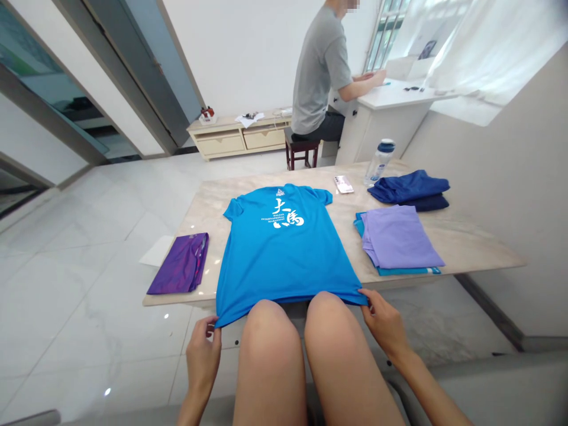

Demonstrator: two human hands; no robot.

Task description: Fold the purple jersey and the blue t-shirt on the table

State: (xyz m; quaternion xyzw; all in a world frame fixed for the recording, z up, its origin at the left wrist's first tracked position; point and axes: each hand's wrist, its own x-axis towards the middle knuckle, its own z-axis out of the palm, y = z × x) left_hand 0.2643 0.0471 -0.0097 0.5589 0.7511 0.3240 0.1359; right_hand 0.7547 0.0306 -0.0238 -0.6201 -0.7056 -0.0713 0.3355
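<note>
A bright blue T-shirt (284, 260) with white lettering lies spread on the marble-look table (213, 192), its collar end away from me. Its hem hangs over the near edge towards my knees. My left hand (204, 349) pinches the left corner of the hem. At the right corner, my right hand (384, 319) grips the hem between thumb and fingers. The cloth is drawn out flat between both hands, with a few soft creases.
Folded purple cloth (180, 266) lies at the table's left end. To the right are folded lilac cloth (402, 236) on blue cloth, a navy garment (410, 188), a water bottle (379, 163) and a phone (343, 184). Beyond, a person (319, 71) sits at a white desk (399, 94).
</note>
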